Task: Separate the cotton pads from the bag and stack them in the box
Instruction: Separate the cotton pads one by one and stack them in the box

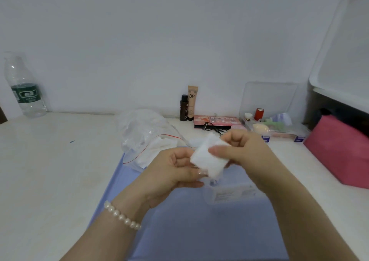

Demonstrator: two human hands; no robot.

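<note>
Nearest, under the forearms, a blue mat (199,230) covers the worktop (50,171), and on it, just below the hands, lies a clear box (233,194), hard to make out. Above it the left hand (175,173) and the right hand (241,151) share a small white wad of pads (209,161). The left hand's curled fingers and thumb grip its near left edge; the right hand pinches its far right side, thumb lying across the top.

The step looks like peeling one pad off the wad. To do it well, the left hand should keep the bulk steady while the right thumb slides a single layer free at a corner, slowly, since cotton fibres cling and tear. Working low over the box lets each freed pad drop flat and square.

Beyond the hands, the zip bag (147,137) lies slumped on the worktop, apart from them, its mouth toward the person, with more white inside.
</note>
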